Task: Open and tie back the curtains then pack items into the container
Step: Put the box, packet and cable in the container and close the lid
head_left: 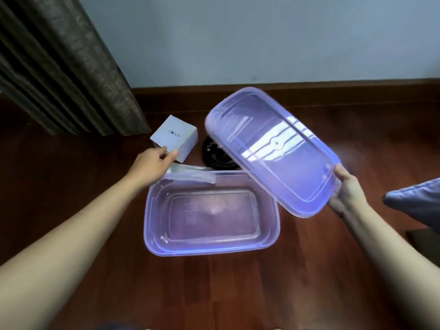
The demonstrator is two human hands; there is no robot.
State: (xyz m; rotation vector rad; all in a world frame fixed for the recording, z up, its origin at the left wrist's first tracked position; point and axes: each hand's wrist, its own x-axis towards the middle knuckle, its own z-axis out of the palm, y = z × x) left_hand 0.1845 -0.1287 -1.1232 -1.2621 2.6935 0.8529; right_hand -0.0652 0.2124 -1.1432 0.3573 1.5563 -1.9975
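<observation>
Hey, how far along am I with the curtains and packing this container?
Done: the curtain hangs gathered at the left, though no tie-back shows; the lid is off, held in the right hand. In hand: the left hand reaches the near corner of the white box. Left: the container holds nothing yet; the box, a clear packet and a black object are outside it.

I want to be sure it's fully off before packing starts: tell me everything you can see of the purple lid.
The lid is a translucent purple plastic rectangle with rounded corners, a raised rim, a stepped inner panel and a small central mark; light glares off it. It is off the container, held tilted in the air over that container's far right corner. The right hand grips its near right edge. It hides part of a dark round object.
</observation>
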